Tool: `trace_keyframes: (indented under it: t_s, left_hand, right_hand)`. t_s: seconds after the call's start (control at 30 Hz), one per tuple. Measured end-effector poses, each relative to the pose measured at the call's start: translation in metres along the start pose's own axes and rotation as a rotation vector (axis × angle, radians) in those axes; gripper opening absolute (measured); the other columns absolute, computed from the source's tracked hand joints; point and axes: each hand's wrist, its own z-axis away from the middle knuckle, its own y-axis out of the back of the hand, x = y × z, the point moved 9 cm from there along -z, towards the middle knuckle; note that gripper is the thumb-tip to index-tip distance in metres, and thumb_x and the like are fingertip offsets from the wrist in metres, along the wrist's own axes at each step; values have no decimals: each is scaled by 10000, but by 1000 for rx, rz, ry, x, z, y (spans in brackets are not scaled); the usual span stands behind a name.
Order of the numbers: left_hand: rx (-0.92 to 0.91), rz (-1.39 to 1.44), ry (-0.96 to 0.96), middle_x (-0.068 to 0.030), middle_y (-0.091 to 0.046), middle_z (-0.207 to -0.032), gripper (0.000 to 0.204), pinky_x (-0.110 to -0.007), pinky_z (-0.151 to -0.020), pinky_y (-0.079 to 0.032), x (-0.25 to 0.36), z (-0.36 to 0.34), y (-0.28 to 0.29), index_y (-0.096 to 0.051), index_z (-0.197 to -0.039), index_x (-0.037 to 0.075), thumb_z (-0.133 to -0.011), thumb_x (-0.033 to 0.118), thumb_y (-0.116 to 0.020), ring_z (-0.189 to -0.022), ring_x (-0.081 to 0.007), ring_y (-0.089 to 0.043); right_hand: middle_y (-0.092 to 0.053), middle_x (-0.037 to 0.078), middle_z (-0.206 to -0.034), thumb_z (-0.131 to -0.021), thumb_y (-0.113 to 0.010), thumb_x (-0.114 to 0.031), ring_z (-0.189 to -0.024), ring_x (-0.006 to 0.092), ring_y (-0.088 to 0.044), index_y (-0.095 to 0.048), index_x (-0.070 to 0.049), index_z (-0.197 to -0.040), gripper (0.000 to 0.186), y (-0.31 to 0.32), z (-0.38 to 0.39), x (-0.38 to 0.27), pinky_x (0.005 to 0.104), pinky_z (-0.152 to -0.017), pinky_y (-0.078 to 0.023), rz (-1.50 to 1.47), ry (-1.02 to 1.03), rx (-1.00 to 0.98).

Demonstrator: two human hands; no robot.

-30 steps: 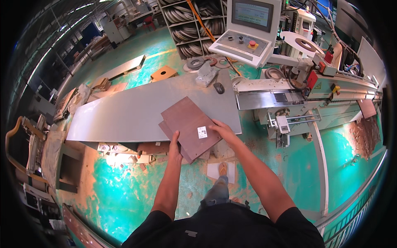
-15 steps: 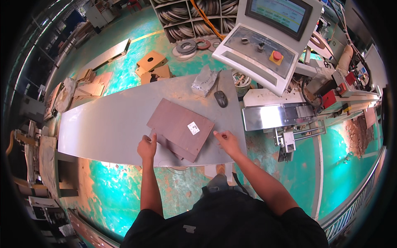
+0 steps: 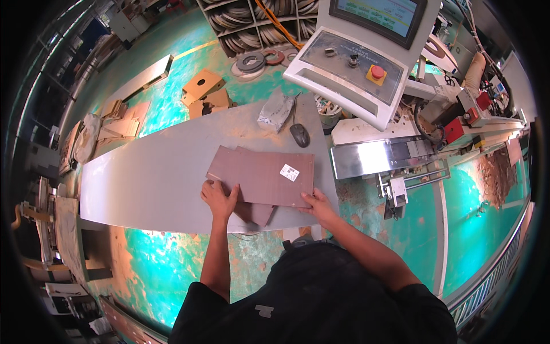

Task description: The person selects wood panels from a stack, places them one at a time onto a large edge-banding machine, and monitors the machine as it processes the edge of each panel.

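Note:
A flat brown panel with a white label lies on top of a second brown panel. The lower one sticks out at the near edge, turned at an angle to the upper. My left hand grips the upper panel at its near left corner, thumb and fingers apart along the edge. At the near right corner, my right hand holds the same panel, thumb on top and the other fingers partly hidden beneath. Both panels rest over a grey tabletop.
A black computer mouse and a crumpled plastic bag lie at the table's far right. Beyond stands a control console with a red button. Machine parts flank the table on the right. Cardboard boxes stand on the floor behind.
Both hands, apart from the panels before, have come onto the upper panel. It has turned counterclockwise and shifted right, so more of the lower panel shows.

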Motion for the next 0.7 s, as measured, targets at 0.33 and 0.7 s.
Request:
trace_keyframes:
  t_s: [0.33,0.7]
  left_hand:
    - [-848,1397,714,-118,-711,-827,349,-289,-515,-470,162,66,-26,-526,-1141,50,-1042,353,-669,-587,-186,-660]
    - [-627,694,-131,-331,-695,-1156,900,-474,-852,-577,353,88,-129,-203,-1633,26,-996,440,-684,-1037,-457,-712]
  right_hand:
    - [-721,29,-1104,-1048,-645,-333,-972,135,-702,-660,-63,-1271,350,165,91,-139,304,-803,-590,35,123,124]
    - [-695,27,-1167,-1019,-690,-468,-1011,175,-677,-632,-90,-1330,493,377,60,-124,364,-928,-563,-261,183,318]
